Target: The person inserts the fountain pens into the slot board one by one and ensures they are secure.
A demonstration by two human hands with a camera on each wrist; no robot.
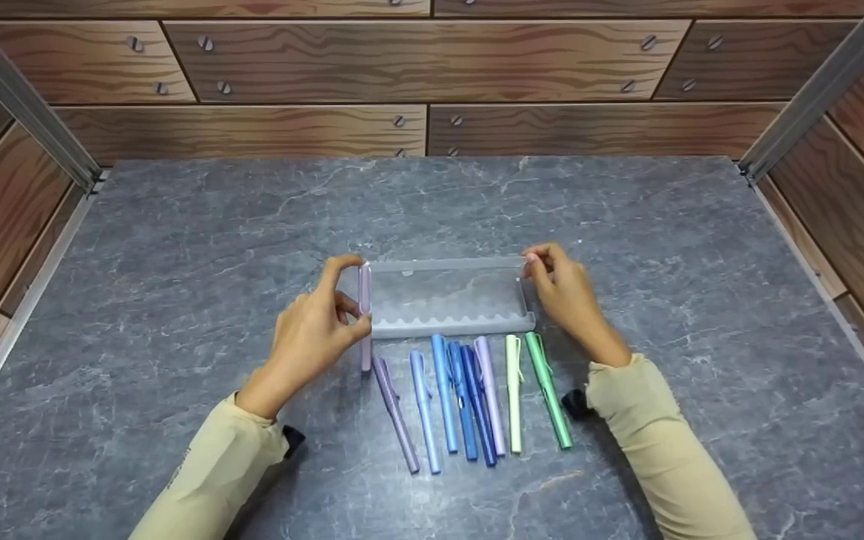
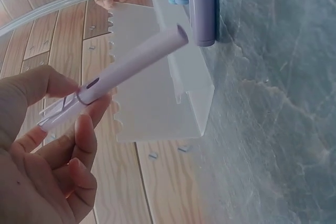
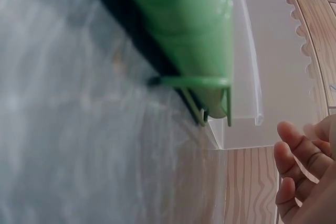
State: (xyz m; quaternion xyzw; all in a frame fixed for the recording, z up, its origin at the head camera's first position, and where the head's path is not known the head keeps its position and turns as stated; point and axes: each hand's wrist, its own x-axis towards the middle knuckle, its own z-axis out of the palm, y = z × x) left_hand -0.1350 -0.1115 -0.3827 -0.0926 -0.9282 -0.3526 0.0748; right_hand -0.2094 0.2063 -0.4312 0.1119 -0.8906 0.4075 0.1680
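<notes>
Even light; hazy wrist views.
Pale glare marks the tabletop (image 1: pixel 462 502) on the near side of the left hand's (image 1: pixel 312 322) grip; soft shadows hug both sleeves (image 1: pixel 199 457). Near the right hand (image 3: pixel 319 184), the green pen (image 3: pixel 184 35) is blurred (its clip (image 3: pixel 194 82) slightly crisper) in the right wrist view; in the left wrist view, a rail (image 2: pixel 52 8) bows beyond the grip.

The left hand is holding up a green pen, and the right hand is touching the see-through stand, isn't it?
Not quite: the pen in the left hand is pale purple, not green, as the left wrist view shows. The right hand is touching the see-through stand, just as you said.
</notes>
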